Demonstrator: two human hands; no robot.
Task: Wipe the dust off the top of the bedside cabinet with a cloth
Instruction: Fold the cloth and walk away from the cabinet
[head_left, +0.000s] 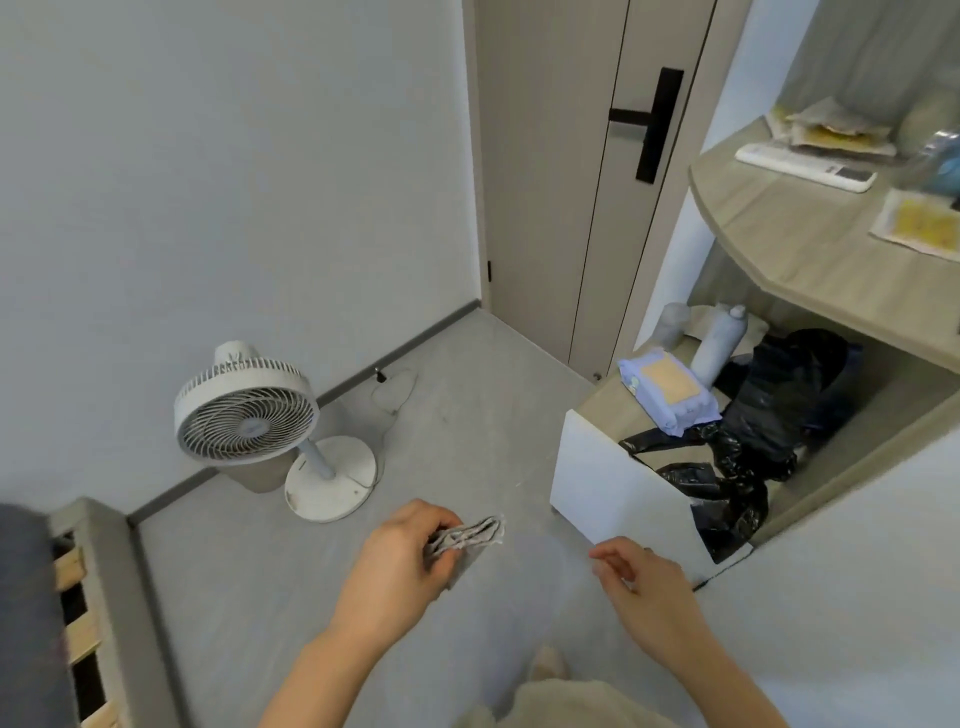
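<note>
My left hand (402, 556) grips a folded grey cloth (470, 535) over the floor, in front of me. My right hand (641, 577) hovers empty to its right, fingers loosely curled and apart, near the white front corner of the bedside cabinet (597, 478). The cabinet's wooden top (605, 410) carries a blue wipes pack (670, 389), black plastic bags (763, 415) and two pale bottles (719, 338) at the back.
A white standing fan (249, 410) stands by the left wall with its cord on the floor. A closed door (582, 171) is straight ahead. A wooden shelf (810, 244) above the cabinet holds a remote (805, 166) and papers. The bed frame (98, 613) is at lower left.
</note>
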